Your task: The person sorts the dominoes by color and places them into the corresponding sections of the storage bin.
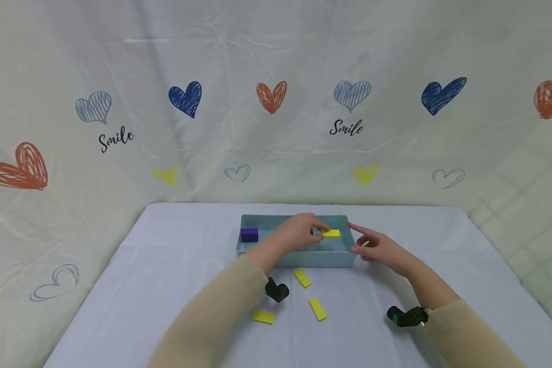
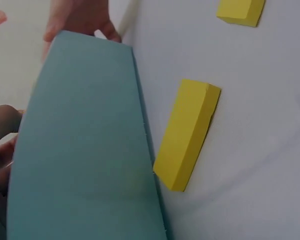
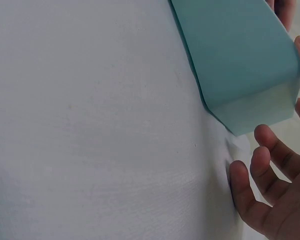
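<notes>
Your left hand [image 1: 299, 230] seemingly pinches a yellow block [image 1: 333, 233] inside the box [image 1: 315, 260], right | your right hand [image 1: 379, 249], fingers spread, touches its right end | purple block [image 1: 249, 235] in, left — three near yellow pieces [image 1: 317, 308] likely remain

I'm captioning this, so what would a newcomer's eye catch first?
Probably the bold hearts across the backdrop, then the teal box on the white cloth. Toward its right end, the left fingers pinch a yellow block; a purple block sits inside, left. Three more yellow blocks lie in front.
</notes>
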`<state>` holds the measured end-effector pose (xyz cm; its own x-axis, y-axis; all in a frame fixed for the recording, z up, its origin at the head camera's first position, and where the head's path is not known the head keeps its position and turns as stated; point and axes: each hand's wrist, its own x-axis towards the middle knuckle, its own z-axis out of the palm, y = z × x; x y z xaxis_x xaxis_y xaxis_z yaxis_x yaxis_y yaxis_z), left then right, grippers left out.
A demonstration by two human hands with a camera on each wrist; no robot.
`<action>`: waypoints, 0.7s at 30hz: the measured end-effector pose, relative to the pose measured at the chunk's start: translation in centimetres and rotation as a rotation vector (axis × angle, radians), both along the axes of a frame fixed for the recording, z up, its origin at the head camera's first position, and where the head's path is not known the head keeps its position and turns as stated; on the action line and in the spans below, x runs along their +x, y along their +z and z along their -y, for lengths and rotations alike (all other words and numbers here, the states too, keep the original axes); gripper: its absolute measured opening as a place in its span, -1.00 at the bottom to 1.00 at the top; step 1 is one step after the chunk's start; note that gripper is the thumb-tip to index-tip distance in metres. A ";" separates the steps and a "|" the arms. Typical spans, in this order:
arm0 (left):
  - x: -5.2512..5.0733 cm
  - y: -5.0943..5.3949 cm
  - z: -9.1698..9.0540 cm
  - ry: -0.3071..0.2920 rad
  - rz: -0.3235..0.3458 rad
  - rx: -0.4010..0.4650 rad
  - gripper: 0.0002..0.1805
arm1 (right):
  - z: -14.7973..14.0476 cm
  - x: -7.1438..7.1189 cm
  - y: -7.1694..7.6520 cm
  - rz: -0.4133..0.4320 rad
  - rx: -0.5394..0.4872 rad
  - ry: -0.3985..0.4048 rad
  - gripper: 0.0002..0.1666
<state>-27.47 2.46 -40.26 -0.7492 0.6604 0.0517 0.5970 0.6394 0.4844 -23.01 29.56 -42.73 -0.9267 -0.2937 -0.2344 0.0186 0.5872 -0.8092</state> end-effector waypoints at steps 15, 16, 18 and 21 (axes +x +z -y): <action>-1.3 -1.0 -3.2 0.043 0.039 -0.208 -0.65 | -0.3 0.0 -0.3 -0.014 -0.020 0.008 -0.10; -1.4 -1.0 -3.3 0.046 0.041 -0.214 -0.66 | -0.3 0.0 -0.3 -0.015 -0.022 0.008 -0.10; -1.6 -1.2 -3.5 0.049 0.036 -0.223 -0.67 | -0.3 0.0 -0.3 -0.011 -0.027 0.004 -0.10; -1.9 -1.4 -3.7 0.049 0.019 -0.241 -0.70 | -0.2 -0.1 -0.4 -0.003 -0.042 0.010 -0.10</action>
<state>-29.34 6.14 -41.62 -0.7799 0.6148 -0.1175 0.5548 0.7658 0.3252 -23.08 29.81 -43.08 -0.9245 -0.3122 -0.2186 0.0102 0.5531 -0.8331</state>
